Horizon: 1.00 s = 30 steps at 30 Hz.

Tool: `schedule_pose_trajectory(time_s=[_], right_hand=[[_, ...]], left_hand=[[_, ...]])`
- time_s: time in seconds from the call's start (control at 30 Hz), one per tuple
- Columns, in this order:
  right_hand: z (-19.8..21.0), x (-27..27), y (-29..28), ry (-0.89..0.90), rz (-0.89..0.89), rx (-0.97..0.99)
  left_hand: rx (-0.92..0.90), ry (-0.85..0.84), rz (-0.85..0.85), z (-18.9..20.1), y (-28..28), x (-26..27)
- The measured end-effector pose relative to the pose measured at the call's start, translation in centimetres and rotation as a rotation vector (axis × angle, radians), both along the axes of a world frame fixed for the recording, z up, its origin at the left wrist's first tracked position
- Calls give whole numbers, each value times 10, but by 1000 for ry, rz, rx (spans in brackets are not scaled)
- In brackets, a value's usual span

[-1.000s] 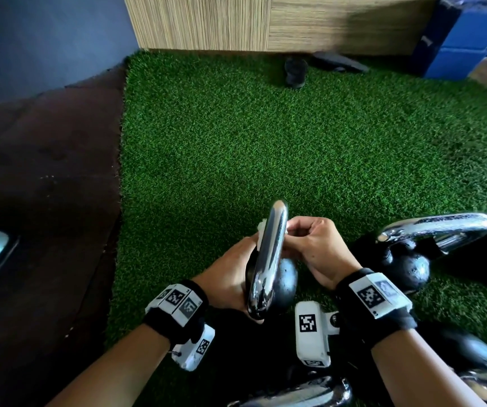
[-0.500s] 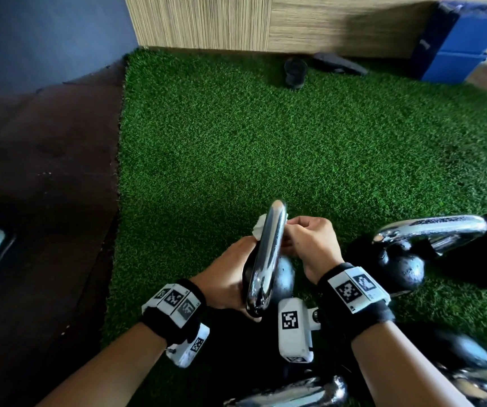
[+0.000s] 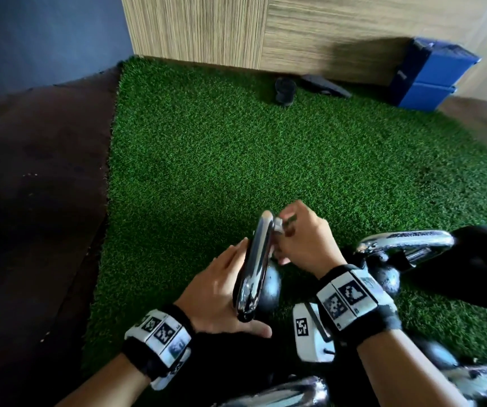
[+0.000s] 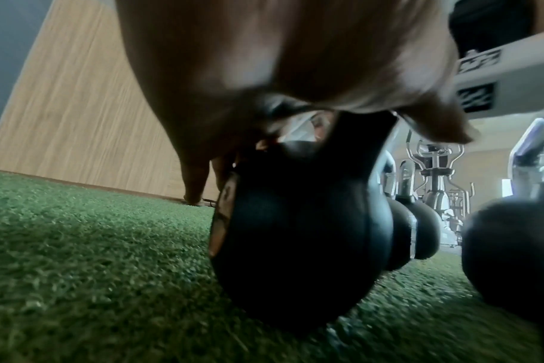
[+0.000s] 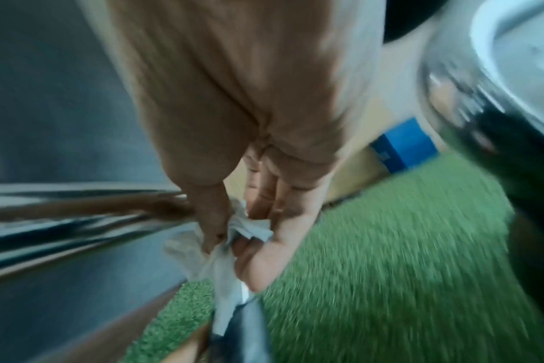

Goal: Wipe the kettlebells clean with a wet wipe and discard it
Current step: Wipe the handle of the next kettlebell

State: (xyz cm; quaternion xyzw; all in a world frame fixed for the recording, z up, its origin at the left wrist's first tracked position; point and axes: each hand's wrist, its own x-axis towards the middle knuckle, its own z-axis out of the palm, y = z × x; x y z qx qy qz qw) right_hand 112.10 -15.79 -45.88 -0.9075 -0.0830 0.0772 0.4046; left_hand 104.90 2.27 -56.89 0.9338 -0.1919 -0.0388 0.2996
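A kettlebell with a black ball [image 3: 269, 289] and a chrome handle [image 3: 255, 265] stands on the green turf [image 3: 236, 157]. My left hand [image 3: 221, 289] grips it from the left, fingers along the handle and thumb under its near end. In the left wrist view the palm sits over the same kettlebell [image 4: 295, 245]. My right hand [image 3: 301, 236] pinches a crumpled white wet wipe [image 3: 279, 224] against the right side of the handle's far top. In the blurred right wrist view, thumb and fingers bunch the wipe [image 5: 236, 233] beside the chrome handle [image 5: 78, 221].
More kettlebells crowd the right and near side: one with a chrome handle [image 3: 406, 245], one at the bottom edge [image 3: 280, 392], another at the lower right [image 3: 442, 356]. Blue boxes [image 3: 430, 77] and black sandals [image 3: 285, 89] lie by the wooden wall. Dark brown flooring [image 3: 30, 201] borders the turf on the left.
The wipe showed on the left of the handle's top; now my right hand holds it on the right side, fingers raised a little higher. The left hand keeps its hold.
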Motion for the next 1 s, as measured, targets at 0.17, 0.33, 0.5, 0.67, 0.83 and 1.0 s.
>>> schedule_pose_trajectory(time_s=[0.17, 0.33, 0.5, 0.67, 0.83, 1.0], right_hand=[[23, 13, 6, -192, 361, -356], [21, 10, -2, -224, 335, -375], [29, -15, -28, -172, 289, -415], [26, -41, -37, -187, 177, -493], [32, -40, -34, -128, 181, -492], [61, -24, -57, -31, 233, -498]], left_hand=[[11, -51, 166, 2, -6, -12], [86, -168, 250, 12, 7, -22], [-36, -123, 370, 23, 44, -24], [-232, -12, 300, 35, 56, -19], [-107, 186, 101, 51, 75, -3], [89, 13, -16, 100, 86, 40]])
